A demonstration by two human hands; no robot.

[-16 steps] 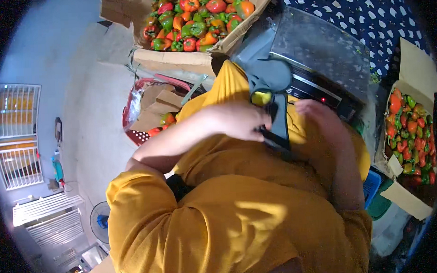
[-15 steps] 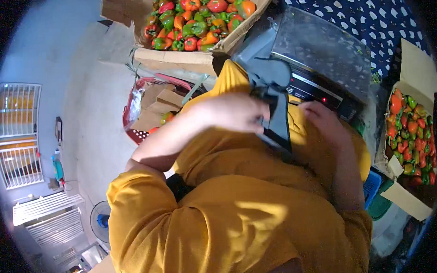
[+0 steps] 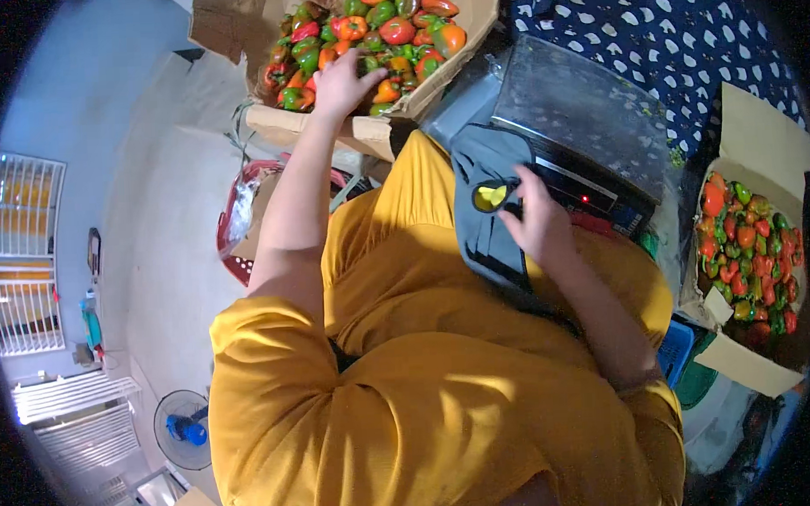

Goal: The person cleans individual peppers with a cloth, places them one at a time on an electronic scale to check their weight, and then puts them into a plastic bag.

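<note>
We take the clock from the middle of the view, with 12 at the top. At 12 o'clock, the large open carton (image 3: 266, 119) faces the lap, its walls spread, probably so that the peppers (image 3: 399, 30) lie loose within arm's reach. Near 2 o'clock sits a flat metal-topped device (image 3: 578, 95), seemingly a scale, with a red light on its front; we judge its panel faces our lap so it can be read easily. The grey sheet (image 3: 486, 147) lies over the yellow clothing (image 3: 403, 191) between the legs and that device, perhaps to give small things a resting place. On it, towards 1 o'clock, is a round black-rimmed piece (image 3: 490, 196) with a yellow middle; we cannot tell its kind. At 3 o'clock a smaller carton (image 3: 762, 133) stands with flaps folded out and peppers inside, and at 10 o'clock a red basket (image 3: 238, 269) is half hidden by our left forearm.

Our hands are well apart. The left hand (image 3: 339, 88) reaches over the large carton, thumb spread from the loosely parted fingers, just above or on the peppers; we see nothing clasped in it. The right hand (image 3: 539, 208) curves thumb and forefinger at the edge of the round piece; whether they pinch it we cannot tell.
</note>
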